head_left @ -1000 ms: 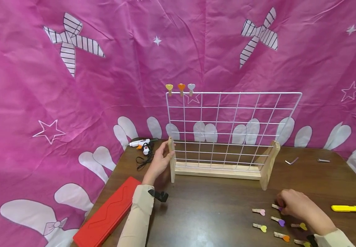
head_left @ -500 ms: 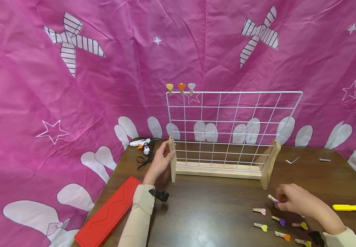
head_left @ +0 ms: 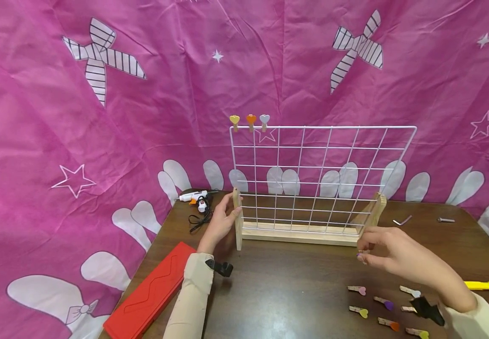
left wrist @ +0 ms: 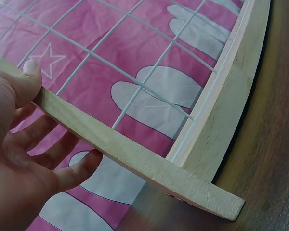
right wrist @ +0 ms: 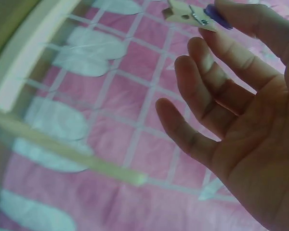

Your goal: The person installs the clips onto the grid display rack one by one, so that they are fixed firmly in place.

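A white wire grid rack [head_left: 329, 127] stands upright on a wooden base [head_left: 299, 234]. My left hand [head_left: 221, 223] grips its left wooden side piece [left wrist: 135, 149], thumb on one face and fingers on the other. Between thumb and fingertip, my right hand [head_left: 401, 249] pinches a small wooden clothespin [right wrist: 185, 13] with a purple heart, near the rack's right side. Yellow [head_left: 234, 120], orange [head_left: 251, 120] and white [head_left: 264, 120] heart clothespins sit at the left of the top wire. Several more lie on the table, including a pink one [head_left: 356, 290] and a purple one [head_left: 383, 302].
A red case [head_left: 149, 292] lies at the table's left edge. Behind it are a white glue gun [head_left: 193, 196] and a black cable [head_left: 199, 221]. A hex key [head_left: 402, 220], a bolt [head_left: 445, 220] and a yellow-handled screwdriver [head_left: 480, 285] lie at the right.
My right hand has picked up a purple-heart clothespin from the table and carried it up and forward toward the rack's right side. The left hand keeps its grip on the side piece.
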Tool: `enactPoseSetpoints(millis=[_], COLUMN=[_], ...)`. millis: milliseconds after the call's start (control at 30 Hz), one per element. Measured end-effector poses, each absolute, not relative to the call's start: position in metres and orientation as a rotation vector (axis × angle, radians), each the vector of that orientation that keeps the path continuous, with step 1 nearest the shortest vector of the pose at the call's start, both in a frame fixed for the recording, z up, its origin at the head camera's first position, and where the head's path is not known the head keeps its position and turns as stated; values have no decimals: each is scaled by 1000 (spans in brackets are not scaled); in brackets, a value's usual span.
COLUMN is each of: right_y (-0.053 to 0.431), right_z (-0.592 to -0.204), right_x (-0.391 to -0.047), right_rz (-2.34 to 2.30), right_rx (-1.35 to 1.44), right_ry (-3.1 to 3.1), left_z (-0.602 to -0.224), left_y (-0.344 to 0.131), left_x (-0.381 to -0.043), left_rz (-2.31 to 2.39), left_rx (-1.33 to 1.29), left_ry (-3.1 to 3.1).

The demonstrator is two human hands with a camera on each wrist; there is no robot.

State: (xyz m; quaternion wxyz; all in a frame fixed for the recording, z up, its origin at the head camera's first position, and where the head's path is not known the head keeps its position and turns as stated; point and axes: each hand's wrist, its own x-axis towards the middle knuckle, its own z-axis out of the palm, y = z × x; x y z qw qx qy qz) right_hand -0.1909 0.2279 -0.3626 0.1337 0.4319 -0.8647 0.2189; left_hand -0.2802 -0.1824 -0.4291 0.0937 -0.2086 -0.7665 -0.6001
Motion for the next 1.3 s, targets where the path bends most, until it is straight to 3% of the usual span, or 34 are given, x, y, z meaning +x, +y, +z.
enactPoseSetpoints(millis=[400,767,1300], right_y=[173,120,82], right_z=[-274,-192,-163], right_x=[-203,-246,-304], right_rz=[601,702,764], right_rx=[1429,1428,1246], right_ry=[-2229,-2075,-2150], left_z=[-434,-432,-434], left_y=[-184,-183,-183], left_x=[-282,-280,-281], left_rz=[-1799,-1799,-1790], left_rx=[-592,-610,-593], left_ry=[-2278,-2270,-2285])
